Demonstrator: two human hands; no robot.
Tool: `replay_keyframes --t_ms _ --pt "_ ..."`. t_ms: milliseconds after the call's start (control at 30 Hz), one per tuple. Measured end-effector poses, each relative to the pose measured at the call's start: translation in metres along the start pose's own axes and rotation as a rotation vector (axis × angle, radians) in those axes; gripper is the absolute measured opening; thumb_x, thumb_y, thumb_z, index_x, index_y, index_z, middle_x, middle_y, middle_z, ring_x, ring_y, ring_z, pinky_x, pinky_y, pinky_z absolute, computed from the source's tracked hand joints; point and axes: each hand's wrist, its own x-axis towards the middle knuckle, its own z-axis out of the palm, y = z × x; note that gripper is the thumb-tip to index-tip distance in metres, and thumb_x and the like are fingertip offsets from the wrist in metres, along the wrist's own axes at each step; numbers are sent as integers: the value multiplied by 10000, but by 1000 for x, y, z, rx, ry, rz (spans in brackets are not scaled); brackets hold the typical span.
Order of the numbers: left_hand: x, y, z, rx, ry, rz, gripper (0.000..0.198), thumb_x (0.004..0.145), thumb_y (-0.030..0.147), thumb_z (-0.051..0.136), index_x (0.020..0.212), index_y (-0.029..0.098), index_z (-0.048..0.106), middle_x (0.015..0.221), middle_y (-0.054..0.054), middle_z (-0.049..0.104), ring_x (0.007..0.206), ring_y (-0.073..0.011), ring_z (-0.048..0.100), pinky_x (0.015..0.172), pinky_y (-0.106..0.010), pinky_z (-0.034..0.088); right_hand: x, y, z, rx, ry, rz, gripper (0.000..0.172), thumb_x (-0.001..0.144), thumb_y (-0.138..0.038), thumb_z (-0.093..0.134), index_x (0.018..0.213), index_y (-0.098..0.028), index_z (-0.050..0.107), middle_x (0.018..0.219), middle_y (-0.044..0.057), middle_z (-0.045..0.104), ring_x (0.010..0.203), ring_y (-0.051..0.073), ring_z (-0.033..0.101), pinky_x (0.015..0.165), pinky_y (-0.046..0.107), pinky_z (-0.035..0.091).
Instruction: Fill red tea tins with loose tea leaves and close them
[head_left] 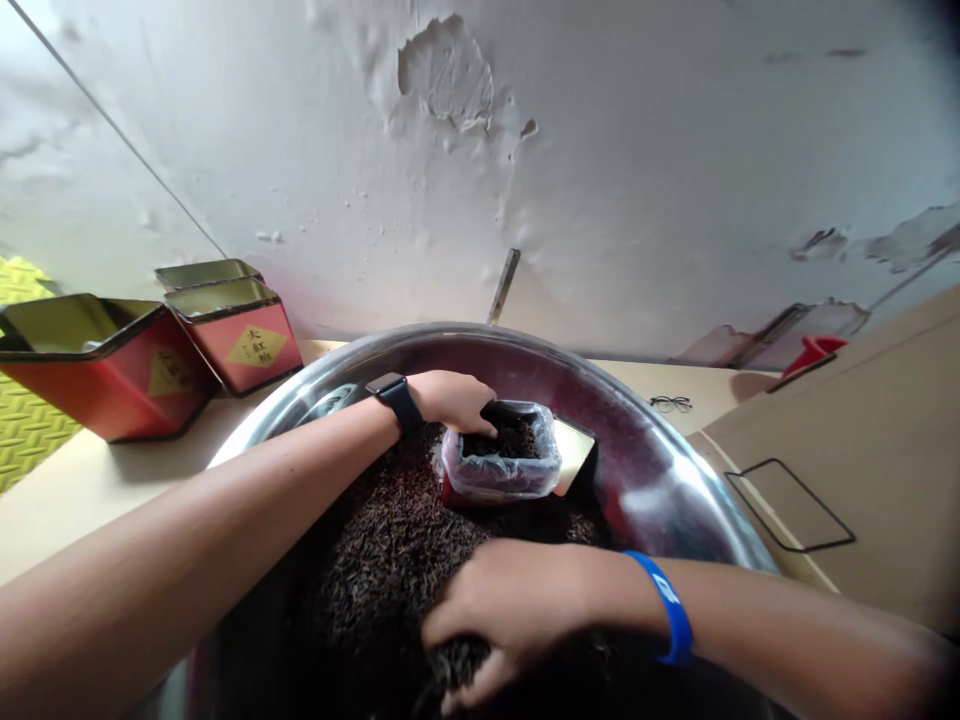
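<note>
A wide metal basin (679, 470) holds a heap of loose dark tea leaves (382, 530). Standing in the tea is a small red tin (459, 494), lined with a clear plastic bag (504, 478) and filled with tea. My left hand (457, 400), with a dark watch on its wrist, grips the tin's far left rim, its thumb over the tea inside. Lower down, my right hand (525, 600) curls its fingers around a handful of tea leaves, slightly blurred; a blue band circles that wrist. Beside the tin leans a gold-coloured panel (574, 455), partly hidden.
Several open red tins (255, 345) with yellow labels stand on the pale table (56, 515) at left. A cardboard box (862, 470), a black wire frame (791, 505) and eyeglasses (670, 404) are at right. The peeling wall (622, 200) rises behind the basin.
</note>
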Motion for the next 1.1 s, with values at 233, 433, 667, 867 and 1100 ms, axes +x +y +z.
replay_keyframes --t_ms 233,433,667,867,1100 --pt "5 -12 1 -317 -55 12 723 810 731 218 899 185 684 654 -55 662 590 -151 572 561 -251 373 -43 13 -53 39 587 190 249 854 -419 514 891 -179 569 822 22 616 739 121 550 671 238 411" --pt "15 -17 12 -387 6 -2 676 813 684 283 745 139 677 649 -74 650 574 -156 541 563 -261 365 -56 48 -54 -167 785 447 250 849 -407 513 886 -169 578 849 51 635 751 157 568 676 274 418" --pt "24 -14 29 -679 36 -49 603 835 617 323 723 119 644 706 -52 629 566 -123 455 528 -235 338 -45 72 -41 -229 803 439 189 843 -354 535 876 -172 576 893 59 615 822 176 566 728 290 438" --pt "28 -18 34 -756 47 -82 518 846 553 347 727 127 616 680 -33 588 566 -116 438 509 -222 325 -46 73 -45 -171 888 342 137 834 -256 557 953 -194 584 980 58 610 941 185 561 855 334 436" --pt "26 -19 34 -729 75 -162 616 815 655 343 777 118 642 829 -77 649 696 -162 527 602 -243 382 -59 68 -52 -173 879 470 272 898 -311 444 727 -173 604 698 26 605 649 136 545 661 283 432"
